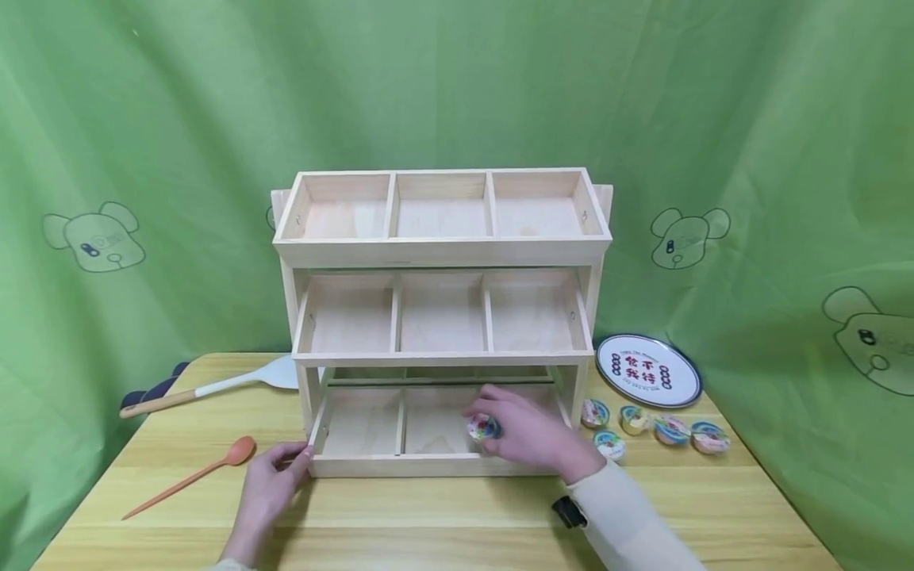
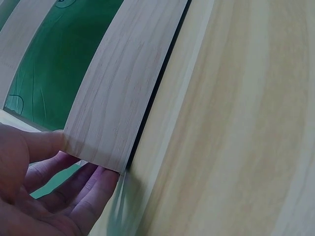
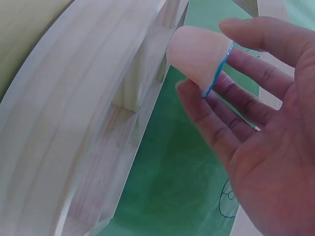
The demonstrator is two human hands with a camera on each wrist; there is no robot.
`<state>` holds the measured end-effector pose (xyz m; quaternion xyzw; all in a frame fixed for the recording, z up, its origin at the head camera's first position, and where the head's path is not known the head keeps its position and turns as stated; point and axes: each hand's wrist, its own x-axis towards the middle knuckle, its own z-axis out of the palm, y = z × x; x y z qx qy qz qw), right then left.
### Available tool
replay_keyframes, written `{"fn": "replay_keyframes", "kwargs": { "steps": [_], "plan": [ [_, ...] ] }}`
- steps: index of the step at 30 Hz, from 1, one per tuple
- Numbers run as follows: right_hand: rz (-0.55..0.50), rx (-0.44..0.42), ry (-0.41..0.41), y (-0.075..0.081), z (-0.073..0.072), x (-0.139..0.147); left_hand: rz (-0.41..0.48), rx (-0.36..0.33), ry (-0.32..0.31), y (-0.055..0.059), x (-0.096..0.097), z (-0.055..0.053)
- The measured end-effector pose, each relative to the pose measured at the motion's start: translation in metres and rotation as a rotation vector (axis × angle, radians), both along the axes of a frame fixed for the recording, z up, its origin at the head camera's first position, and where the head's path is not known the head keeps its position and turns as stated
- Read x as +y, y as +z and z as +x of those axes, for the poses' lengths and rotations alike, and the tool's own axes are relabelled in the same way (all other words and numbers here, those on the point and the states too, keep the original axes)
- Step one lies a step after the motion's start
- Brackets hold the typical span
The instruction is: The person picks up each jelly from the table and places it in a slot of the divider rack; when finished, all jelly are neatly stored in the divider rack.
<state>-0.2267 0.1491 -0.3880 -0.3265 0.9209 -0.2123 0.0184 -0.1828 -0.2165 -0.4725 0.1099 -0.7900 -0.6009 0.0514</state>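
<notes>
A three-tier wooden rack (image 1: pixel 443 254) stands on the table, each tier a tray split into three compartments. My left hand (image 1: pixel 271 484) grips the front left corner of the bottom tray (image 1: pixel 435 467). In the left wrist view its thumb rests at the upper corner of the front board (image 2: pixel 113 93), fingers along the board's end. Over the bottom tray's middle compartment, near the right divider, my right hand (image 1: pixel 531 434) holds a small jelly cup (image 1: pixel 481 427). The right wrist view shows this pale pink cup (image 3: pixel 197 54) tipped sideways, pinched near its blue rim between thumb and fingers.
Several more jelly cups (image 1: pixel 672 430) sit right of the rack, before an oval plate (image 1: pixel 635 388) with a dark rim. Left of the rack lie a white spatula (image 1: pixel 236 382) with a wooden handle and an orange spoon (image 1: pixel 239 450). Green curtain (image 1: pixel 443 87) hangs behind.
</notes>
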Motion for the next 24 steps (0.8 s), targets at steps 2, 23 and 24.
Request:
{"fn": "replay_keyframes", "kwargs": {
  "steps": [2, 23, 24],
  "plan": [
    [-0.004, -0.002, 0.008, 0.0, -0.001, -0.003, -0.001, -0.001, -0.002, 0.0, 0.0, 0.0],
    [0.002, 0.016, 0.095, 0.003, -0.014, -0.035, 0.012, -0.013, 0.009, 0.0, 0.0, 0.0],
    [0.003, 0.014, 0.098, 0.004, -0.014, -0.037, 0.013, -0.01, 0.01, 0.0, 0.001, 0.0]
  ]
}}
